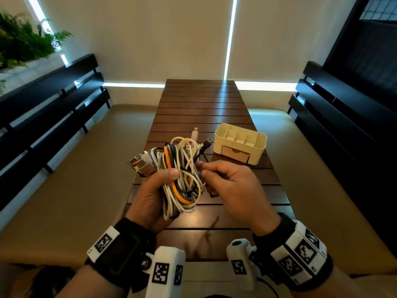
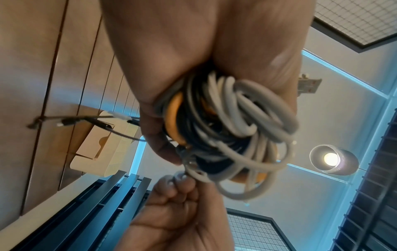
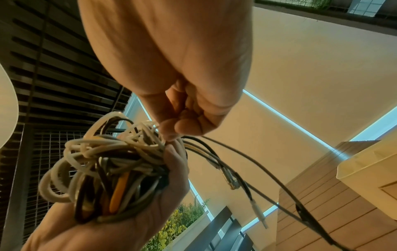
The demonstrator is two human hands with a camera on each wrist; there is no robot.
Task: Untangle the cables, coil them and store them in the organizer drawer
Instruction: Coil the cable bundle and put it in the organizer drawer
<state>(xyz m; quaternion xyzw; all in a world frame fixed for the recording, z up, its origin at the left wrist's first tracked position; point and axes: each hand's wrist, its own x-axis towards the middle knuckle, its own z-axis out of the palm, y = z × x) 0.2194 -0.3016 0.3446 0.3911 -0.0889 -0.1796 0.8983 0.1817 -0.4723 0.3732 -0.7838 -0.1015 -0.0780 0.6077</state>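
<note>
A tangled bundle of cables [image 1: 182, 175] in white, grey, black and orange is held above the wooden table [image 1: 199, 104]. My left hand [image 1: 154, 190] grips the bundle [image 2: 225, 127], thumb across the front. My right hand [image 1: 227, 181] pinches a strand at the bundle's right edge [image 3: 171, 135]. USB plugs [image 1: 139, 165] stick out on the left. Loose cable ends [image 1: 206, 143] trail toward the cream organizer [image 1: 240, 145], whose small drawer [image 1: 235, 153] looks closed. In the right wrist view thin black strands [image 3: 257, 169] hang down to the table.
The organizer stands on the right half of the slatted table, with several open compartments on top. Dark benches [image 1: 53, 117] run along both sides. A planter with green plants [image 1: 23, 41] is at the far left. Bare table lies beyond the bundle.
</note>
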